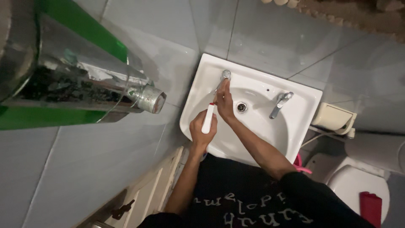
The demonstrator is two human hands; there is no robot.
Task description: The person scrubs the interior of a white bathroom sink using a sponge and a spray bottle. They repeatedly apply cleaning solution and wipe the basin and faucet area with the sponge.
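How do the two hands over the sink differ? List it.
The left hand is fisted round a white handle; the right hand lies stretched out. The left hand sits near the sink rim; the right hand reaches up by the round tap. Both are bare and over the basin.

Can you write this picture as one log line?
left hand: grips white toothbrush | right hand: touches toothbrush head | place: over white sink | tap: untouched
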